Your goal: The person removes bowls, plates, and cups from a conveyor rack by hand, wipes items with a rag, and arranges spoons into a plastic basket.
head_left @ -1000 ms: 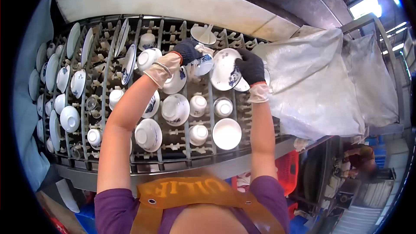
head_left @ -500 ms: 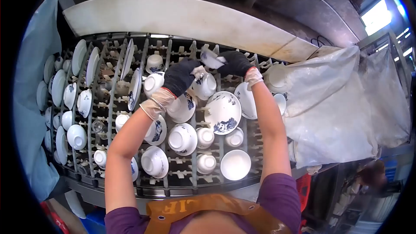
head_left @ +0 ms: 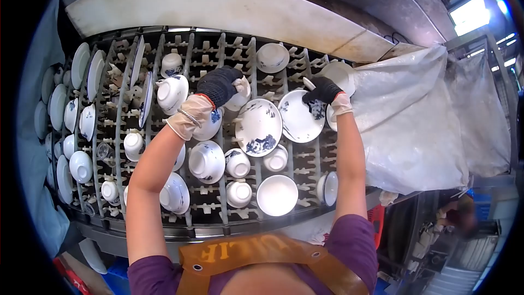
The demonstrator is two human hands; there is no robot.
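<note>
Both my hands wear dark knit gloves over thin clear cuffs. My left hand (head_left: 219,87) is closed at the left edge of a white bowl (head_left: 241,99) that it partly covers. A small cream-coloured bit shows at its fingertips, too unclear to name. My right hand (head_left: 323,92) is closed on the upper right rim of a white plate (head_left: 297,123) with blue patterning. To its left lies another blue-patterned plate (head_left: 259,125). A patterned bowl (head_left: 272,57) sits at the far side of the rack, apart from both hands.
The pronged conveyor rack (head_left: 213,207) carries several bowls, cups and upright plates, including a white bowl (head_left: 277,195) near the front. A pale metal panel (head_left: 218,5) runs along the back. Clear plastic sheeting (head_left: 404,125) hangs at the right, blue-grey sheeting (head_left: 38,186) at the left.
The small bowl between my hands has been let go and sits on the rack. My right hand has moved right and down to the plate. The dishes have shifted left in view.
</note>
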